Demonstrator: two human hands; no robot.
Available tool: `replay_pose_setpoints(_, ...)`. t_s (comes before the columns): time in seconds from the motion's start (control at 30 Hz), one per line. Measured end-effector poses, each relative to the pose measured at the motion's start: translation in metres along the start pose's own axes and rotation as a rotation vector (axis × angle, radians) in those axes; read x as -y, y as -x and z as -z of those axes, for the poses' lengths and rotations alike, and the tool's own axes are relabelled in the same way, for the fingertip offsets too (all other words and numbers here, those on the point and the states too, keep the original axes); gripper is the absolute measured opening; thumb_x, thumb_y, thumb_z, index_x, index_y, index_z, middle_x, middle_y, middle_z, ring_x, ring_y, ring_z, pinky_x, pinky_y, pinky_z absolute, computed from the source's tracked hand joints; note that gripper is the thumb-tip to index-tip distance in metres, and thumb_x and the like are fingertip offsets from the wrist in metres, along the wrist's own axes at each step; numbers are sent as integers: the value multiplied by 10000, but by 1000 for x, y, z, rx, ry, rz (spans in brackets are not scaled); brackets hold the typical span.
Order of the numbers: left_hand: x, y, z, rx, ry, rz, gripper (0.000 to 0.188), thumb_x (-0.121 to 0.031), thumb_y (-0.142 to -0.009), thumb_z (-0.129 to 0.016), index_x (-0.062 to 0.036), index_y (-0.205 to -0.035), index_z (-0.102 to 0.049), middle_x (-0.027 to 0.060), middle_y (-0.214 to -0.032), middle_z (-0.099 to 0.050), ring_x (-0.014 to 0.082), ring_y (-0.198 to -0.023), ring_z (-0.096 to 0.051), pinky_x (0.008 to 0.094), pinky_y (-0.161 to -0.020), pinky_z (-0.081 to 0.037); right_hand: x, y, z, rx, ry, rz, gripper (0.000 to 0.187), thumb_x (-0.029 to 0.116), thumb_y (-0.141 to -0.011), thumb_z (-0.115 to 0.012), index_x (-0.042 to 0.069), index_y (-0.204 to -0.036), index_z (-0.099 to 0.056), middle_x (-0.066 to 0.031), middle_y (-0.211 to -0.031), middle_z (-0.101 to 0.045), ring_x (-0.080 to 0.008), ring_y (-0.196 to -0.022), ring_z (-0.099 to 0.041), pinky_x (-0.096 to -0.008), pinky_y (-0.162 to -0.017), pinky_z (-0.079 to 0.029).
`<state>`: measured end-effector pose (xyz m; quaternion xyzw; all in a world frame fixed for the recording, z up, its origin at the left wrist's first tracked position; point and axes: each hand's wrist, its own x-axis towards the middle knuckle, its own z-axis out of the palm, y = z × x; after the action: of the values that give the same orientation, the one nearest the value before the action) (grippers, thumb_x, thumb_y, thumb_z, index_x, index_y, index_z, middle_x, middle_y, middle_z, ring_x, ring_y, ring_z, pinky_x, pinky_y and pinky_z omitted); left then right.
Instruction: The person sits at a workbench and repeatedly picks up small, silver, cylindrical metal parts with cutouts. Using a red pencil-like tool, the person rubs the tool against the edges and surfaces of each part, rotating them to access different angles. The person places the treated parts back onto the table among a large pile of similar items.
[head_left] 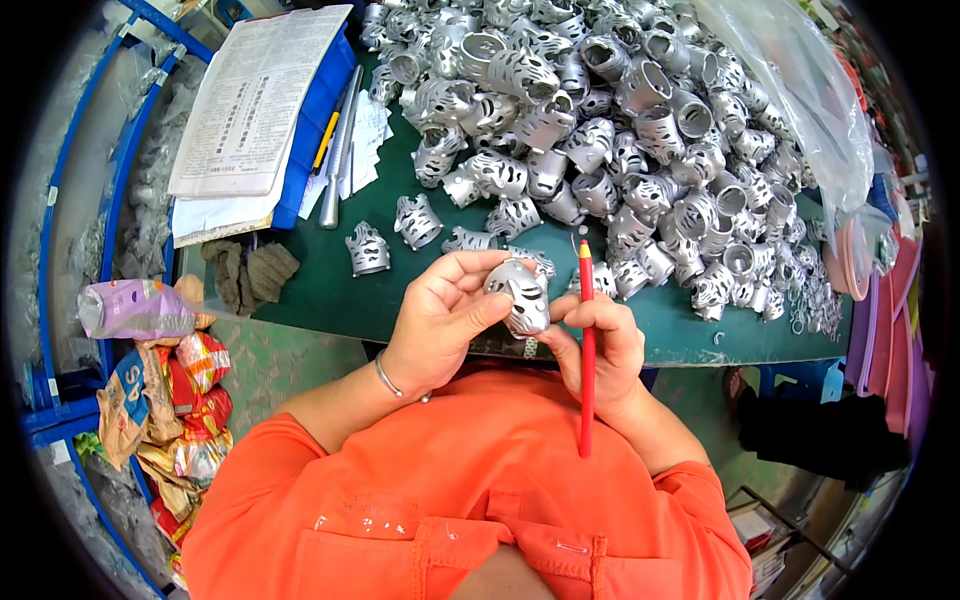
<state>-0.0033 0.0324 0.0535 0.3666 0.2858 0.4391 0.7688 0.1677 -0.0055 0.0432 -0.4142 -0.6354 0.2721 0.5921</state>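
In front of my chest, my left hand (pixel 440 315) grips a rounded silver metal casting (pixel 522 298) with curved cut-outs, thumb on its near side. My right hand (pixel 610 345) holds a slim red pencil-like tool (pixel 587 385) nearly upright, with a yellowish band near its upper end. Its exact kind is hard to make out. The right fingertips come close to the casting's right side; whether they touch it I cannot tell. Beyond my hands, a large heap of similar silver castings (pixel 600 130) covers the green table (pixel 330 290). Two single castings (pixel 368 249) stand left of the heap.
Printed sheets (pixel 255 100) lie on a blue bin (pixel 318 130) at the far left, beside a metal rod (pixel 341 150) and a yellow pen (pixel 325 142). Grey cloth (pixel 260 272) rests at the table's left edge. Clear plastic (pixel 800 90) drapes the right side. Blue shelving (pixel 65 200) stands left.
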Motion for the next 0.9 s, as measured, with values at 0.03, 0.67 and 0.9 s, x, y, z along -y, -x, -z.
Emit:
replay_pose_setpoints(0.03,-1,0,-1,-1,-17,-15,370,-120,-881,-603,27,-1185,-455,199,-1205,-548,222,-1060,-576,342,-890,-486,-1,-1,0,0,1,11,291,-82,-666,-730,21,-826,-510,-105,-730,-615,-211,-616,-582,-297,-549,-473)
replay_pose_setpoints(0.67,1,-3,4,55,-498,-98,683,55,-679,-760,-3,-1256,-399,104,-1184,-506,165,-1081,-527,315,-871,-481,-8,2,1,38,78,3,304,-97,-661,-705,24,-869,-518,-107,-761,-616,-227,-613,-571,-302,-548,-466)
replay_pose_setpoints(0.9,4,-2,8,66,-376,-82,689,71,-678,-753,-2,-1255,-382,117,-1197,-502,177,-1091,-525,317,-897,-465,-10,3,0,39,70,-8,326,-93,-651,-715,24,-885,-520,-103,-768,-616,-228,-620,-574,-302,-556,-470)
